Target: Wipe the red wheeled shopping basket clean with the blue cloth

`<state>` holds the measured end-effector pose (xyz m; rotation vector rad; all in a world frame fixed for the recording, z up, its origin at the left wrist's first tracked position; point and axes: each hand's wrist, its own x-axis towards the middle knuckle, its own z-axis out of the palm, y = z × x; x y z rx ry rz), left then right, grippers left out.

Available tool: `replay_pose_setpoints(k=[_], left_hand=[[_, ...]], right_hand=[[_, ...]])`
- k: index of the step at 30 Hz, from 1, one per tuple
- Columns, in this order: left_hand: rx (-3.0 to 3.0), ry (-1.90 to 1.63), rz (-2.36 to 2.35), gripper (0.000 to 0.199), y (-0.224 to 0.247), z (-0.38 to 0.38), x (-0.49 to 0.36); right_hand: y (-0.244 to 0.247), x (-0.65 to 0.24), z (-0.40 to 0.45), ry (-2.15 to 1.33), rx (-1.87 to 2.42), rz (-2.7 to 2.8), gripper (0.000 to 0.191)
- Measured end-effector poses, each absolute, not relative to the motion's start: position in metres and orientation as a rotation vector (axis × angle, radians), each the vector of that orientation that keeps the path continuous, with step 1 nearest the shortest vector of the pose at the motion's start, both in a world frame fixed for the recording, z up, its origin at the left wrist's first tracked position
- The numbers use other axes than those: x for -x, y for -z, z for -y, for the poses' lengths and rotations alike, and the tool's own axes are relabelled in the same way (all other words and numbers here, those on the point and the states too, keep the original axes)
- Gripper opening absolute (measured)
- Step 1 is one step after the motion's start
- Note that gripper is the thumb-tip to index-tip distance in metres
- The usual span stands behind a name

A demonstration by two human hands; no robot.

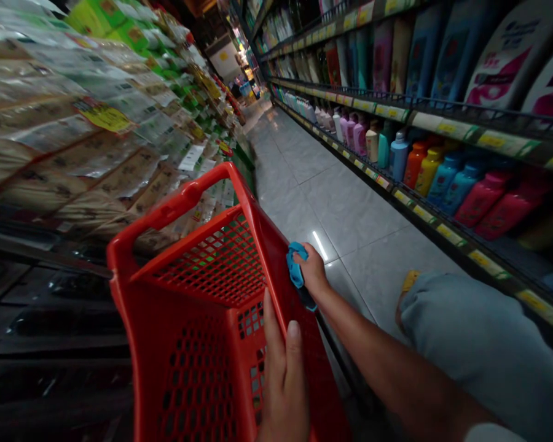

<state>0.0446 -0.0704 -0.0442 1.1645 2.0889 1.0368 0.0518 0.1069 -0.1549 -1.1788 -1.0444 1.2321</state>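
And you're in close: your left hand (283, 383) is on the near side of a red plastic mesh shopping basket (188, 380), thumb and fingers together, the grip clamped on the basket wall. That's a solid hold, low down, with the basket tilted and its arched handle (166, 205) leaning to the upper left. Just ahead, your right hand (312, 267) has its grip closed on a soft blue item (297, 265), right against the basket's far edge at centre frame; exactly what it is, you can't tell from here. Keep that blue item pinched firmly, clear of the mesh. Lower right, a pale blue trouser leg (479, 344) crosses the view. Beyond, a grey tiled floor (350, 209) runs down the aisle, with pink and blue plastic bottles (483, 199) shelved on the right and stacked packets (87, 172) at upper left.
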Motion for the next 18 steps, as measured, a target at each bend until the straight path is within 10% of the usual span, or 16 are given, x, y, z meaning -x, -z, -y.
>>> replay_pose_setpoints(k=[18], left_hand=[[-1.776,-0.957,-2.190,0.050,-0.013,0.114,0.095]], right_hand=[[0.011,-0.129,0.011,-0.304,0.625,2.540,0.012]])
